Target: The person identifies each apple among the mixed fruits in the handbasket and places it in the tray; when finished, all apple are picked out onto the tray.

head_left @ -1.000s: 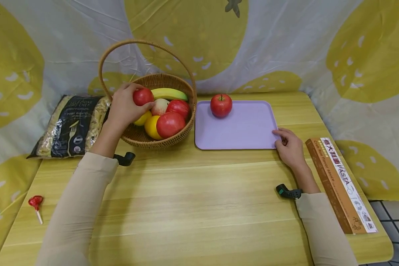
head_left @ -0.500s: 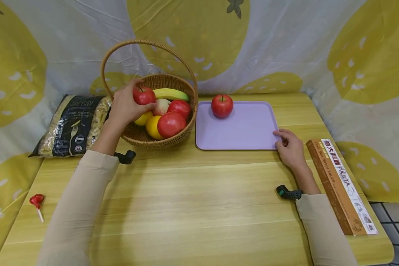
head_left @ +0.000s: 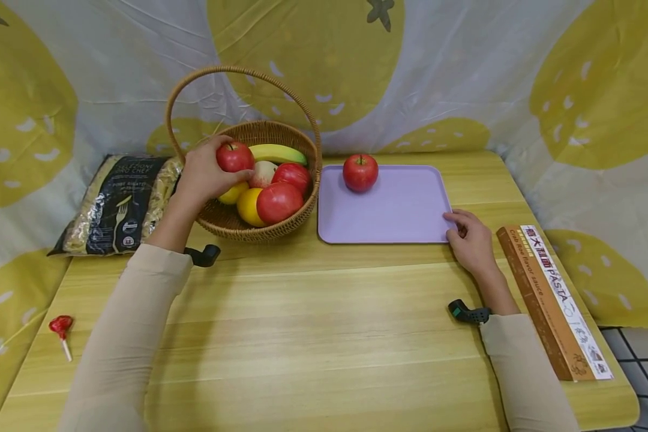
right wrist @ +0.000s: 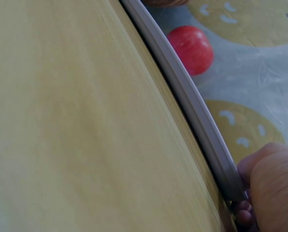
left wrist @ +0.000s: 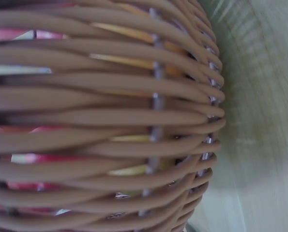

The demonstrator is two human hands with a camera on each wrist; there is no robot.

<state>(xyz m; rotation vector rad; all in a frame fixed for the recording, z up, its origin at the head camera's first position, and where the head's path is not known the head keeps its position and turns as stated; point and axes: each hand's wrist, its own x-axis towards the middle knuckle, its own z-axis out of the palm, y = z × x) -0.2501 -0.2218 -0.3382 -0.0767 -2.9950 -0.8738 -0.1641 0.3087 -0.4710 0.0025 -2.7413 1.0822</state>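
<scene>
At the left side of a wicker basket, my left hand holds a red apple between thumb and fingers, its stem end up. Around that apple in the basket lie a banana, a pale peach-like fruit, yellow fruits and more red fruits. My right hand pinches the right edge of a lilac tray near its front corner. A second red apple stands at the tray's back left. In the left wrist view, the basket's weave hides my left hand.
A bag of pasta lies left of the basket. A red lollipop is at the table's left edge. Along the right edge lies a long pasta box. The basket's tall handle arches over the fruit. A patterned cloth hangs behind.
The apple in my left hand has turned slightly, so its stem now shows. My right hand and the tray have stayed in place.
</scene>
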